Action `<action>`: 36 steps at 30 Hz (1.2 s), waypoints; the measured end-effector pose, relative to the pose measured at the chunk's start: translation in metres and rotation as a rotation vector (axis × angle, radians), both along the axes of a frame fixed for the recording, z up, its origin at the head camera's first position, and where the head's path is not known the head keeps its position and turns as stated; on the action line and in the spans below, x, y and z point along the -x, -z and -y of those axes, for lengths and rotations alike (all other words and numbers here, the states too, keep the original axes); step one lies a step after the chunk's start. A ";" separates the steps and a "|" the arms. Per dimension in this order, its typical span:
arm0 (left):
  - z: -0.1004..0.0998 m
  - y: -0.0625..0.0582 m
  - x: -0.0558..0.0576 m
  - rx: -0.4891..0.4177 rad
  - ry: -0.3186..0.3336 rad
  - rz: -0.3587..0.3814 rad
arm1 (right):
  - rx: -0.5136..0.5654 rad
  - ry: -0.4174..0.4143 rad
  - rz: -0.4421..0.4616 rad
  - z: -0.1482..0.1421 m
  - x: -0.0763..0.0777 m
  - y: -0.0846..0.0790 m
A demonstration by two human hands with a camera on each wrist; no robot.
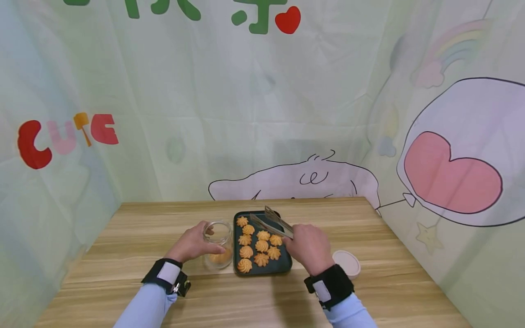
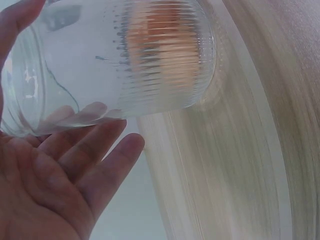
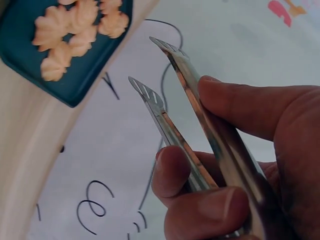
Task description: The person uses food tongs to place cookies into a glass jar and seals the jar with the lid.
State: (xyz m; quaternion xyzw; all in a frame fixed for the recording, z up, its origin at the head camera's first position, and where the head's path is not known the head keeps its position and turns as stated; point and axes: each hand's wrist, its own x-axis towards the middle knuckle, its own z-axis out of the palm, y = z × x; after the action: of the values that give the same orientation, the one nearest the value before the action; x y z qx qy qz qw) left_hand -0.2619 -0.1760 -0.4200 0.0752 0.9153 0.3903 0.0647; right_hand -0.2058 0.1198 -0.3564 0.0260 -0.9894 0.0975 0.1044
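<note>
My left hand (image 1: 196,242) holds a clear glass jar (image 2: 95,60) round its upper part, thumb on one side and fingers on the other. Cookies (image 2: 167,45) lie at the bottom of the jar, which stands beside the tray on the left. In my right hand (image 1: 310,246) are metal tongs (image 3: 200,125), their slotted tips apart with nothing between them. The tongs reach over the far part of a dark baking tray (image 1: 262,269). Several swirled cookies (image 1: 261,246) lie on that tray in rough columns.
A round white lid (image 1: 346,264) lies on the wooden table (image 1: 205,300), right of the tray and close to my right wrist. Behind the table hangs a printed cloth backdrop (image 1: 246,114), and more cloth lines both sides.
</note>
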 end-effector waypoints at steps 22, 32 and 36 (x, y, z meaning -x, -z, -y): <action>-0.001 -0.002 -0.002 0.015 -0.006 0.004 | -0.046 0.036 0.063 -0.013 0.016 0.033; -0.002 -0.002 -0.002 0.012 -0.015 0.015 | -0.017 0.070 0.089 -0.014 0.024 0.042; -0.001 -0.001 -0.002 0.019 -0.017 0.010 | -0.018 0.072 0.091 -0.014 0.025 0.044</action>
State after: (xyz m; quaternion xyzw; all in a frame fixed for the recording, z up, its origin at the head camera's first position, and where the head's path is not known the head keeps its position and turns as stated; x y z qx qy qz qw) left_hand -0.2595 -0.1748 -0.4185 0.0649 0.9193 0.3823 0.0669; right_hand -0.2307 0.1335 -0.4007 -0.0130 -0.9943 0.0859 0.0625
